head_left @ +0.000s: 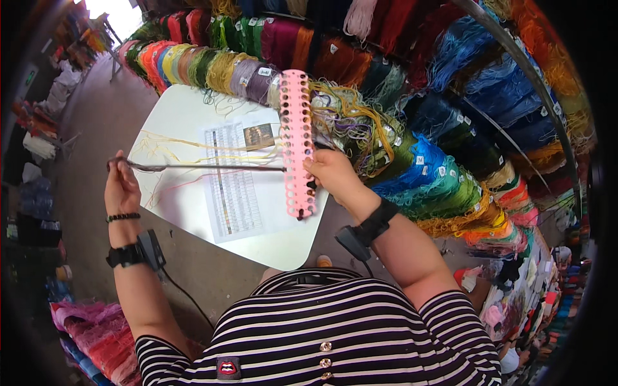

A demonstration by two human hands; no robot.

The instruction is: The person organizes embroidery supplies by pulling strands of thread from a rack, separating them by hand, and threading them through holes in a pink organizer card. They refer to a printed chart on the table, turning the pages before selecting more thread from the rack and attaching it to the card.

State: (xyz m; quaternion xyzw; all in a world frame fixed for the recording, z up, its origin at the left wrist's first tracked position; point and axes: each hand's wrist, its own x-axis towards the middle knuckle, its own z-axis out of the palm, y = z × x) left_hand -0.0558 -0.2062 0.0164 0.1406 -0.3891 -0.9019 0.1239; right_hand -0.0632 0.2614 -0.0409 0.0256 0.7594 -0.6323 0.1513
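My right hand [335, 174] grips the lower half of a long pink thread organizer [297, 122] with rows of round holes along both edges. It is held upright over the white table. A dark thread bundle [212, 167] runs taut from the organizer to the left, where my left hand [122, 183] pinches its far end. Several pale yellow threads [193, 147] and a pink thread [187, 185] trail left from the organizer across the tabletop. Under them lies a printed chart sheet [232, 206] with a small dark picture [259, 137].
The white table [167, 116] stands before me. Behind it and to the right hang racks of coloured thread skeins [219, 67] with white tags. A tangled heap of yellow and green threads [360, 122] sits beside the organizer. Pink skeins [96, 334] lie at lower left.
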